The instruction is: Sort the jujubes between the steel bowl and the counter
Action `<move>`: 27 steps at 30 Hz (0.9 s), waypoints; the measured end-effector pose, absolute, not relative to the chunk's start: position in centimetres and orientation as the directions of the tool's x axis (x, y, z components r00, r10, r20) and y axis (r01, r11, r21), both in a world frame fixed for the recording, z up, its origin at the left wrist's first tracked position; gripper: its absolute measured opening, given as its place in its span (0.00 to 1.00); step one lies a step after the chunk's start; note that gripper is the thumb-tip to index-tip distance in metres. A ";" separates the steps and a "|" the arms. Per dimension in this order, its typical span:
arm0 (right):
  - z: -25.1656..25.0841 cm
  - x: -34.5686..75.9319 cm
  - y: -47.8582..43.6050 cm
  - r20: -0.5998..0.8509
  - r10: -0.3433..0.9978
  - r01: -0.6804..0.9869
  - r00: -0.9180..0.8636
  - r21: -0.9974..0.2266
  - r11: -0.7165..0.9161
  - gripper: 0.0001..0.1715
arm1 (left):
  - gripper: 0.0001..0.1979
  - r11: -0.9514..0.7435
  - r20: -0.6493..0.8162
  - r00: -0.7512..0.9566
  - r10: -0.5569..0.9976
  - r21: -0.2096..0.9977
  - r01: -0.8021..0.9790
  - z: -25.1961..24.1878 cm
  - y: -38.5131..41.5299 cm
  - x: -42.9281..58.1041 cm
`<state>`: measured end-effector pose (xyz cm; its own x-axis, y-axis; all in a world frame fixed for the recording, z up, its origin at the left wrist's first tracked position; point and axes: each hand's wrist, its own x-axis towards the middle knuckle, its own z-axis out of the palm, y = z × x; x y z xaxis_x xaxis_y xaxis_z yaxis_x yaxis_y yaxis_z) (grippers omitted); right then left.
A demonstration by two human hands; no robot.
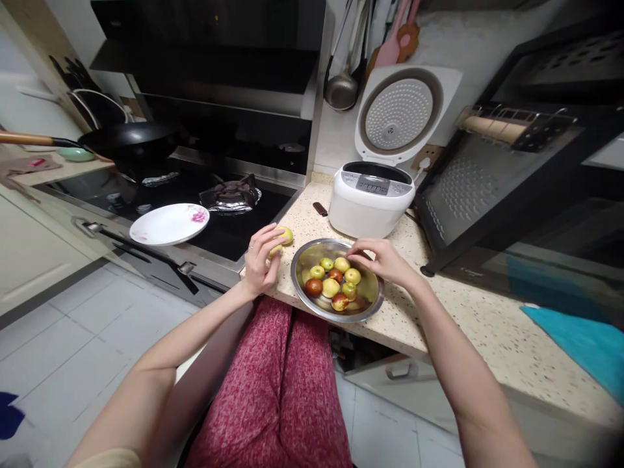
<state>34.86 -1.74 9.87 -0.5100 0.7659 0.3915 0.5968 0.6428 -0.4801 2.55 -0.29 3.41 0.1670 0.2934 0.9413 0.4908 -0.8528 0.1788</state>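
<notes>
A round steel bowl [298, 281] sits near the counter's front edge with several jujubes [331, 288] in it, some yellow-green and some reddish brown. My left hand [261, 260] is on the counter left of the bowl, fingers curved round a yellow-green jujube [275, 251]. Another yellow-green jujube [285, 235] lies just past those fingertips. Over the bowl's right rim reaches my right hand [377, 257], its fingers bent together inside the bowl. Whatever its fingertips hold, if anything, is hidden.
Behind the bowl stands a white rice cooker [370, 201], lid raised. A flowered white plate [169, 225] rests at the stove's front edge, with a black wok [134, 140] behind it. A black oven [526, 195] and a blue cloth [580, 344] are on the right.
</notes>
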 end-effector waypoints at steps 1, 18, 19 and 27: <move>9.7 34.8 -1.7 0.392 0.760 0.601 -0.518 -0.465 0.650 0.12 | 0.17 -0.815 0.919 0.164 0.358 0.222 0.535 3.2 -0.3 2.4; 8.5 34.1 -1.2 0.443 0.690 0.601 -0.572 -0.345 0.720 0.09 | 0.18 -0.624 0.603 0.312 0.734 0.418 0.661 1.3 0.8 1.3; 8.4 34.0 -1.1 0.448 0.686 0.600 -0.573 -0.340 0.724 0.09 | 0.18 -0.640 0.619 0.315 0.719 0.414 0.648 1.5 0.6 1.4; 8.7 33.3 -1.9 0.545 0.644 0.566 -0.538 -0.333 0.754 0.09 | 0.22 -0.780 0.784 0.265 0.562 0.394 0.486 5.7 -1.9 3.1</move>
